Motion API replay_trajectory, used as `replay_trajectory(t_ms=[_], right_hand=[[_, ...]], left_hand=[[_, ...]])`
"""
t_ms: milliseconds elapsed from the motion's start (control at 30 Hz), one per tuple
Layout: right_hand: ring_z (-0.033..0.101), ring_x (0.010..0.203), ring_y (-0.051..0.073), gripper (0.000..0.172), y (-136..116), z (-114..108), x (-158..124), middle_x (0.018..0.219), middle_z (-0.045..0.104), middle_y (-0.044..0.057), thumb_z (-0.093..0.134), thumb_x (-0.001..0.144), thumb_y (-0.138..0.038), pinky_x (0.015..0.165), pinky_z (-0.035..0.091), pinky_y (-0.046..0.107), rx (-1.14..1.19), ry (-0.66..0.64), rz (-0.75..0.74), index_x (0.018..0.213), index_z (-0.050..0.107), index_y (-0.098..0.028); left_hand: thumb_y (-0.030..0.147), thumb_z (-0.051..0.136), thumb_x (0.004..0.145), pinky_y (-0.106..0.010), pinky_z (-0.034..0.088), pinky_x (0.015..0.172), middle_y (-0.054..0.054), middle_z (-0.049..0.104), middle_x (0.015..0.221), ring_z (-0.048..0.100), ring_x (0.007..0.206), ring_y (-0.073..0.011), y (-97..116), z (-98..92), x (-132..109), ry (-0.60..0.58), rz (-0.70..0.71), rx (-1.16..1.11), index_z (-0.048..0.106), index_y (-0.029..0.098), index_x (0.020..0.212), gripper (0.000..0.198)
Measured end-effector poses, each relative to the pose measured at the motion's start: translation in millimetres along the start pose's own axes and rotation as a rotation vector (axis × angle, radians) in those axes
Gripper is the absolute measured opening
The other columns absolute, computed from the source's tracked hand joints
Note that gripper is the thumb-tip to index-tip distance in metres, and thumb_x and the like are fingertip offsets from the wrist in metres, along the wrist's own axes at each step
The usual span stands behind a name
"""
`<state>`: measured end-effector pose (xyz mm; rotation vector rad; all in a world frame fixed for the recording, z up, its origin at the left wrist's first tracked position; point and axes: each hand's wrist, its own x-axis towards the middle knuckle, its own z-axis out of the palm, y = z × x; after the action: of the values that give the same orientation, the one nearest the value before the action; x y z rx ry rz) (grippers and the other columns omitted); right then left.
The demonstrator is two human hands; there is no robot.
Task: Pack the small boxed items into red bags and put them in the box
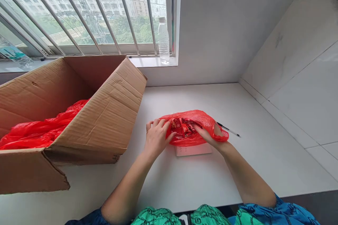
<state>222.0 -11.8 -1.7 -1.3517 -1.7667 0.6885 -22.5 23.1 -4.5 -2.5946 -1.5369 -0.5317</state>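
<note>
A thin red plastic bag (191, 114) lies with its mouth spread toward me on the white table. Inside it show small dark-red packets (182, 128) with printed characters; their contents cannot be made out. My left hand (157, 135) grips the left side of the bag's mouth, thumb at the near rim and fingers over the edge. On the other side, my right hand (210, 137) reaches into the mouth and holds the bag's right part; red plastic hides some of its fingers. Under the bag, the front of a pale notepad or flat box (194, 150) sticks out.
At left stands an open cardboard box (105, 109) with more red plastic bags (47, 126) in it. A black pen (229, 130) lies right of the bag. One clear bottle (163, 42) stands on the barred window's sill; another bottle (16, 54) leans at far left.
</note>
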Motion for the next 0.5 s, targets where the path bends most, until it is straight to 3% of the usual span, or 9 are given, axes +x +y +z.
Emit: replay_trajectory(t_ms=[167,300,500], right_hand=[[0.067,0.097,0.027,0.024,5.4,5.9,-0.2,0.099,0.071,0.006,0.049,0.094,-0.041,0.086,0.056,0.043,0.066,0.055,0.054,0.108,0.065,-0.03],[0.067,0.091,0.027,0.021,10.9,14.1,7.1,0.093,0.071,0.006,0.049,0.093,-0.04,0.084,0.054,0.043,-0.018,0.064,0.091,0.093,0.067,-0.027],[0.066,0.084,0.026,0.021,9.5,42.0,30.7,0.09,0.069,0.008,0.051,0.094,-0.036,0.075,0.052,0.038,-0.142,-0.008,0.048,0.089,0.068,-0.024]], left_hand=[[0.021,0.061,0.086,-0.05,0.032,0.098,-0.012,0.06,0.132,0.055,0.114,-0.0311,0.2,3.4,-2.0,0.038,-0.021,0.084,0.059,0.028,0.126,0.04],[0.02,0.053,0.092,-0.05,0.03,0.101,-0.009,0.06,0.134,0.054,0.119,-0.0293,7.4,1.0,-0.7,0.093,-0.009,0.039,0.058,0.029,0.128,0.038],[0.025,0.054,0.095,-0.052,0.027,0.104,-0.003,0.069,0.12,0.056,0.117,-0.029,11.2,1.3,0.8,0.108,0.038,-0.036,0.07,0.03,0.104,0.02]])
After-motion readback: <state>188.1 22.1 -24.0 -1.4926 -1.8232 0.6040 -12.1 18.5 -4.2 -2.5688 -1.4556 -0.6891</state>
